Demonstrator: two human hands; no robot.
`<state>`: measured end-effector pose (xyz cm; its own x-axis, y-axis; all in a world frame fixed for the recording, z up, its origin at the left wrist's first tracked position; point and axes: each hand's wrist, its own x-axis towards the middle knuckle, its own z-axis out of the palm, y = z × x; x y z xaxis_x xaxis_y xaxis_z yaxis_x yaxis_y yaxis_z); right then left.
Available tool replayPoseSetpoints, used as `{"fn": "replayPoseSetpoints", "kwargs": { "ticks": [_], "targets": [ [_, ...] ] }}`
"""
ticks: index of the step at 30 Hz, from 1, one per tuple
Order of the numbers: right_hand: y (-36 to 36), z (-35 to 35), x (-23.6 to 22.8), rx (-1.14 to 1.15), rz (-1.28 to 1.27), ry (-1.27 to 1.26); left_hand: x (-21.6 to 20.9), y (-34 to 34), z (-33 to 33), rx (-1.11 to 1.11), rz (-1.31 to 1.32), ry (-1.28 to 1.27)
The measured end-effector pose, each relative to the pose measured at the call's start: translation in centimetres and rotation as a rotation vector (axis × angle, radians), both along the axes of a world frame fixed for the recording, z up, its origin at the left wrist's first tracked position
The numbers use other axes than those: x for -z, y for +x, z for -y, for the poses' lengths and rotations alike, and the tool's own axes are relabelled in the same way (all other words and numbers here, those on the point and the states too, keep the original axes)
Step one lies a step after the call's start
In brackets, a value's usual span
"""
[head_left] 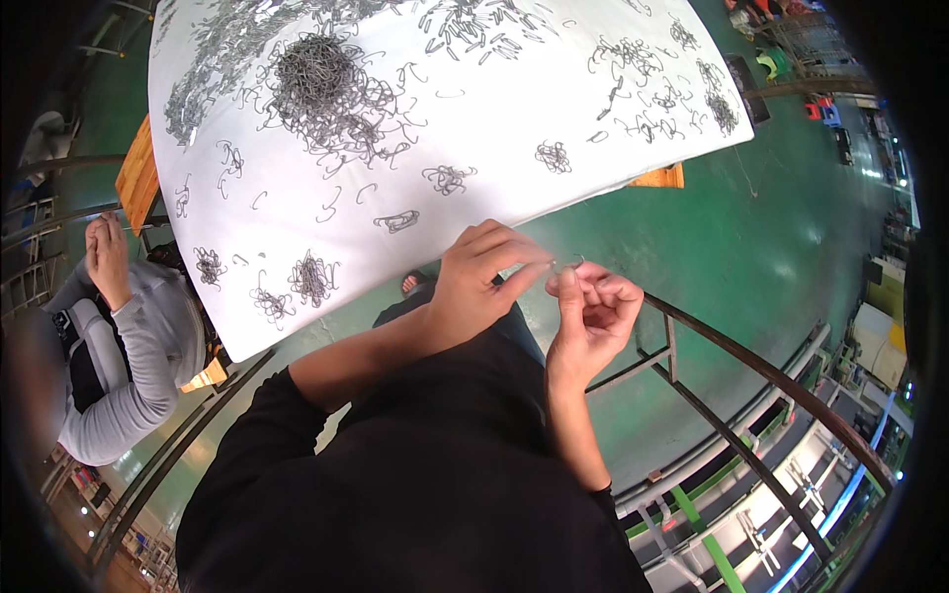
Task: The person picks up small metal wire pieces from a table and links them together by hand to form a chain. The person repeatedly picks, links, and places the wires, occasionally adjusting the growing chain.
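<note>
My left hand (479,280) and my right hand (595,321) are held close together in front of my body, just off the near edge of the white-covered table (514,133). Between the right thumb and fingers is pinched a small dark wire hook (579,260), its curved tip showing above them. The left thumb and index finger press together beside it, their tips slightly blurred; what they hold, if anything, is too small to tell. Nearest to the hands on the cloth lie small bunches of bent wire hooks (450,179) and a flat little cluster (397,220).
A large heap of wire hooks (318,71) rises toward the far left of the table, with scattered ones around it. More loose pieces (647,84) lie at the right. At the left sits a person in a grey sleeve (148,371), one hand raised. Dark metal rails (761,381) run at the right.
</note>
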<state>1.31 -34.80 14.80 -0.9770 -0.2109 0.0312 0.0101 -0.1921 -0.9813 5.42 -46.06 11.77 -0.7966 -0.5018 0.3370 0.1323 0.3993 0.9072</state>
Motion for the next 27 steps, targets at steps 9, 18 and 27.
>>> {"fn": "replayPoseSetpoints", "kwargs": {
  "ticks": [9,18,27],
  "targets": [
    [-2.1,-1.2,-0.1,0.033,0.237,-0.037,0.9,-1.9,-0.5,0.019,-0.056,-0.055],
    [-2.3,-1.1,0.3,0.104,0.151,-0.041,0.2,-2.5,-0.2,0.076,-0.021,-0.209],
    [-2.1,-2.0,2.0,0.183,-0.376,0.076,5.5,-8.3,7.0,0.085,-0.049,-0.269]
  ]
}}
